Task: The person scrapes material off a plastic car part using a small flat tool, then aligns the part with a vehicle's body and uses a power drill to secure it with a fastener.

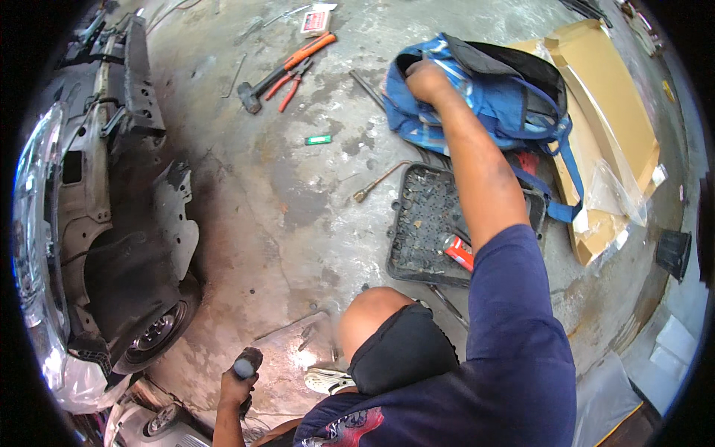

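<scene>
Head view: right hand (426, 79) reaching into blue bag (477, 97) on floor, fingers hidden inside, cannot tell grip. Left hand (237, 386) fingers wrapped around dark tool (246, 363). Risk: bag could tip onto black tray (428, 223), spilling small parts.

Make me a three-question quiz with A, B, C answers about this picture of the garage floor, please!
1. Where is the right hand?
A. on the blue fabric backpack
B. on the car wheel
C. on the cardboard box

2. What colour is the handle of the hammer lying on the grey concrete floor?
A. green
B. orange
C. white

3. What is the left hand doing?
A. resting flat and open
B. pointing
C. closed around a dark, round-ended tool

Answers: 1 A, the hand rests on the bag's top edge. 2 B, the handle is bright orange. 3 C, the fingers are wrapped around the tool.
</scene>
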A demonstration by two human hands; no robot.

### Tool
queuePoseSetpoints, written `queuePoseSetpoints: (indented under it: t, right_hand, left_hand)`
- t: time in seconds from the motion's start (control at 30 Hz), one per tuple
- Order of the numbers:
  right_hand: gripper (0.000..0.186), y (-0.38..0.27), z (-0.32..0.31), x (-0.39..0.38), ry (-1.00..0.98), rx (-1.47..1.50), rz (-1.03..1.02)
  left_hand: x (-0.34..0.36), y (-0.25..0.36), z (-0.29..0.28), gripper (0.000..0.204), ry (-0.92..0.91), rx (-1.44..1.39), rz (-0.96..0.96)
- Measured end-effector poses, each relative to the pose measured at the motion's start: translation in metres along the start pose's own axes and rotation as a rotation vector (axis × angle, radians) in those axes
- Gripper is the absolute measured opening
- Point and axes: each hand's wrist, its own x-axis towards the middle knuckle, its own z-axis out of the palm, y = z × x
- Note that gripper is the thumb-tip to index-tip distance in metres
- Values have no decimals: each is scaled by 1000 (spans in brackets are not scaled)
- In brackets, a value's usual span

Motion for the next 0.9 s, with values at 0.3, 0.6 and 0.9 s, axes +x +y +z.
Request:
queuePoseSetpoints:
  t: [0.3, 0.6, 0.9]
  right_hand:
    - [32, 9, 77, 54, 89, 327, 157]
    - [37, -39, 69, 87, -265, -443, 50]
    - [37, 14, 99, 86, -244, -541, -194]
  left_hand:
    - [-33, -15, -3, 43, 43, -60, -143]
    - [-70, -58, 17, 55, -20, -114, -202]
    - [-71, -67, 37, 47, -13, -211, -293]
